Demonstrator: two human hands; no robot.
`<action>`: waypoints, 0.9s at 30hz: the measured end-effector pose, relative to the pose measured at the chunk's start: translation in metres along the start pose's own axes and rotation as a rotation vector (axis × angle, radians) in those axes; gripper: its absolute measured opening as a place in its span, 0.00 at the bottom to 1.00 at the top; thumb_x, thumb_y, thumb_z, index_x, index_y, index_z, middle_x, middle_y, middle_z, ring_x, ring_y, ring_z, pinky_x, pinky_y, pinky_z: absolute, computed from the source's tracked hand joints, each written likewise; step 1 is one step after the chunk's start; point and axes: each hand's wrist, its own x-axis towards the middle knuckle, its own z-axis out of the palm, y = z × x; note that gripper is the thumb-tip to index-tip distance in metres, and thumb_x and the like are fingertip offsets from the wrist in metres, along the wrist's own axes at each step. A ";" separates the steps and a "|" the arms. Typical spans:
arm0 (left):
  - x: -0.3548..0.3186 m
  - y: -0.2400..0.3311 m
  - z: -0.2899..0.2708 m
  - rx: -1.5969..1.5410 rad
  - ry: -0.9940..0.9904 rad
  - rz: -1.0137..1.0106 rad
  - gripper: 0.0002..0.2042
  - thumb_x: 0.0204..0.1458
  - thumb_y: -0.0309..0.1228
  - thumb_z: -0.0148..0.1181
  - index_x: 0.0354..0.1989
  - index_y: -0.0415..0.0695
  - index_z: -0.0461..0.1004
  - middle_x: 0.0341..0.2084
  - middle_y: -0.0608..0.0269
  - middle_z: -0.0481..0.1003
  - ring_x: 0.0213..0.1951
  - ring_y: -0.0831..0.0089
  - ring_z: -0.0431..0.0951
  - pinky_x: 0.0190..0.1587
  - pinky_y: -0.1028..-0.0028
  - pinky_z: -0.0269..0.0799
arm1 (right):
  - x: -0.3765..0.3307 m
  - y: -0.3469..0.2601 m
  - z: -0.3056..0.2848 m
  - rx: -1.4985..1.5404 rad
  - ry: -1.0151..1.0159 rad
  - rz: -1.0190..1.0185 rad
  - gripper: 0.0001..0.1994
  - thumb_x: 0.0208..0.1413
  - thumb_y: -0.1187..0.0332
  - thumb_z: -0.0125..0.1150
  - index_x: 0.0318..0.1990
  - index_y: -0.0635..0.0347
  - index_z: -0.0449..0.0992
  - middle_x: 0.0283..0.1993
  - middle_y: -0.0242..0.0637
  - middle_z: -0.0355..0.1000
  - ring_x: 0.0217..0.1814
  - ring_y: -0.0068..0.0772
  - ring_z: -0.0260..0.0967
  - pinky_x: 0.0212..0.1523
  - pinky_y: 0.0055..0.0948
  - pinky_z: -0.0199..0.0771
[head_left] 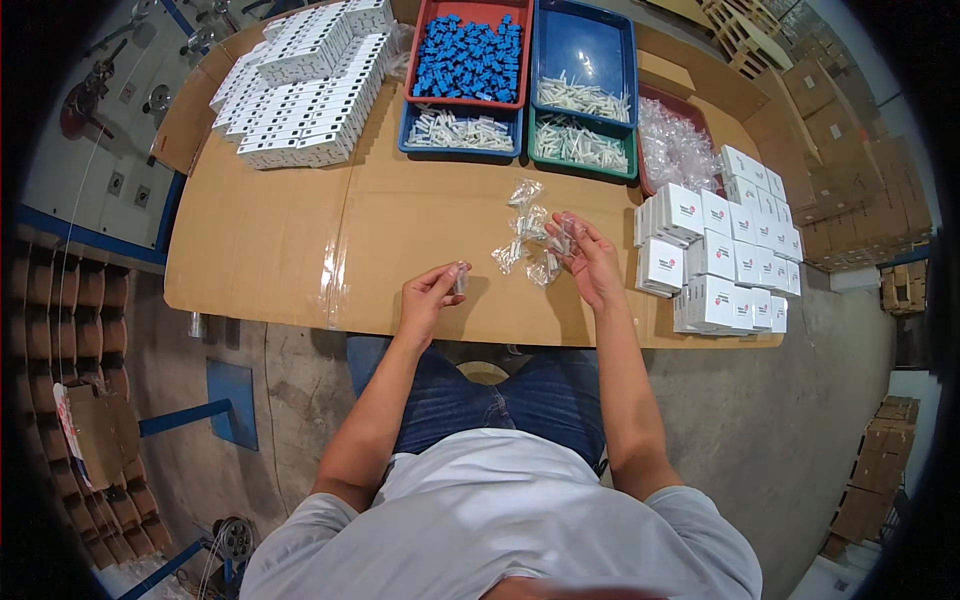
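Observation:
My left hand (424, 306) is closed over the near edge of the cardboard-covered table, pinching a small clear plastic packet (460, 279) between thumb and fingertips. Farther right, my right hand (592, 264) grips another clear plastic bag (568, 232); what is inside it is too small to make out. Just left of that hand lies a loose cluster of small clear bags (520, 225) with whitish pieces in them. The right fingers hover by the edge of this cluster, and I cannot tell whether they touch it.
Along the back stand a red tray (466, 101) of blue parts, blue (585, 40) and green (583, 172) trays with white sticks, and a dark red tray (648, 180) of clear bags. White boxes are stacked at the far left (300, 110) and right (720, 255). Cardboard (270, 240) covers the table.

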 end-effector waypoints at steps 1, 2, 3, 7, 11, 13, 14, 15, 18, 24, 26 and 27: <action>0.001 -0.002 -0.001 0.000 0.001 0.000 0.13 0.64 0.34 0.59 0.51 0.40 0.80 0.48 0.61 0.81 0.44 0.75 0.79 0.43 0.73 0.79 | 0.002 0.001 0.001 0.000 -0.001 0.001 0.17 0.69 0.65 0.53 0.59 0.67 0.71 0.58 0.49 0.75 0.59 0.44 0.75 0.56 0.42 0.81; 0.003 -0.003 -0.002 -0.004 -0.008 0.003 0.13 0.64 0.33 0.59 0.52 0.39 0.79 0.48 0.61 0.81 0.44 0.74 0.79 0.43 0.73 0.80 | 0.004 0.002 0.001 -0.003 -0.014 0.008 0.17 0.69 0.66 0.53 0.58 0.67 0.72 0.57 0.49 0.75 0.59 0.44 0.76 0.55 0.42 0.81; 0.004 -0.004 -0.002 -0.007 -0.019 0.005 0.13 0.63 0.32 0.60 0.52 0.38 0.79 0.48 0.60 0.81 0.45 0.74 0.80 0.43 0.72 0.80 | 0.007 0.003 0.001 -0.006 -0.026 0.014 0.16 0.69 0.66 0.54 0.57 0.68 0.73 0.56 0.49 0.75 0.58 0.43 0.76 0.55 0.42 0.81; 0.005 -0.006 -0.006 0.020 0.005 -0.025 0.11 0.61 0.30 0.62 0.46 0.36 0.80 0.48 0.55 0.80 0.46 0.72 0.81 0.45 0.70 0.81 | 0.017 0.009 0.005 -0.064 -0.032 -0.032 0.15 0.68 0.66 0.55 0.55 0.68 0.75 0.55 0.48 0.76 0.57 0.42 0.76 0.54 0.42 0.82; 0.009 -0.012 -0.008 -0.060 0.047 -0.013 0.07 0.59 0.29 0.65 0.33 0.40 0.75 0.39 0.58 0.80 0.42 0.72 0.82 0.40 0.74 0.78 | 0.028 0.006 0.010 -0.084 -0.013 -0.036 0.09 0.65 0.70 0.59 0.48 0.66 0.77 0.51 0.45 0.78 0.53 0.39 0.78 0.50 0.39 0.83; 0.006 0.000 0.003 -0.186 0.084 0.019 0.09 0.59 0.29 0.66 0.30 0.42 0.73 0.34 0.62 0.80 0.38 0.75 0.82 0.35 0.78 0.75 | 0.033 0.002 0.016 -0.084 -0.019 -0.051 0.07 0.64 0.71 0.60 0.45 0.65 0.78 0.48 0.43 0.79 0.51 0.36 0.79 0.48 0.36 0.84; 0.004 0.009 0.010 -0.227 0.117 -0.007 0.09 0.59 0.29 0.66 0.30 0.44 0.71 0.34 0.62 0.79 0.34 0.76 0.81 0.31 0.79 0.71 | 0.035 -0.001 0.019 -0.072 0.007 -0.065 0.05 0.64 0.72 0.61 0.42 0.63 0.77 0.47 0.42 0.79 0.50 0.36 0.79 0.48 0.36 0.84; 0.003 0.015 0.013 -0.268 0.151 -0.032 0.10 0.59 0.30 0.66 0.30 0.45 0.69 0.33 0.63 0.79 0.29 0.77 0.79 0.27 0.80 0.67 | 0.038 -0.004 0.022 -0.060 0.031 -0.078 0.03 0.63 0.73 0.62 0.40 0.62 0.76 0.45 0.41 0.79 0.50 0.36 0.79 0.48 0.37 0.84; 0.027 0.028 0.007 -0.061 0.119 -0.026 0.11 0.59 0.33 0.66 0.30 0.46 0.70 0.30 0.65 0.77 0.22 0.80 0.73 0.23 0.79 0.64 | 0.065 -0.012 0.014 -0.039 0.049 -0.035 0.05 0.62 0.72 0.64 0.38 0.60 0.73 0.43 0.40 0.77 0.49 0.37 0.79 0.47 0.37 0.85; 0.134 0.080 0.021 0.291 0.130 0.119 0.16 0.53 0.41 0.72 0.29 0.43 0.73 0.20 0.69 0.71 0.17 0.82 0.64 0.19 0.77 0.61 | 0.137 -0.053 0.016 -0.344 0.117 0.067 0.16 0.57 0.62 0.71 0.42 0.64 0.74 0.42 0.39 0.76 0.39 0.32 0.77 0.38 0.31 0.83; 0.180 0.099 0.021 0.325 0.078 0.083 0.16 0.51 0.41 0.73 0.26 0.42 0.74 0.18 0.69 0.69 0.16 0.80 0.65 0.19 0.76 0.63 | 0.165 -0.067 0.015 -0.439 0.113 0.134 0.16 0.57 0.60 0.72 0.42 0.63 0.75 0.41 0.38 0.76 0.39 0.30 0.76 0.38 0.29 0.82; 0.202 0.108 0.019 0.328 0.022 0.026 0.16 0.51 0.40 0.73 0.24 0.42 0.75 0.17 0.69 0.69 0.15 0.78 0.65 0.20 0.75 0.65 | 0.176 -0.073 0.015 -0.539 0.112 0.201 0.17 0.56 0.58 0.72 0.42 0.62 0.76 0.40 0.38 0.76 0.38 0.28 0.75 0.38 0.27 0.81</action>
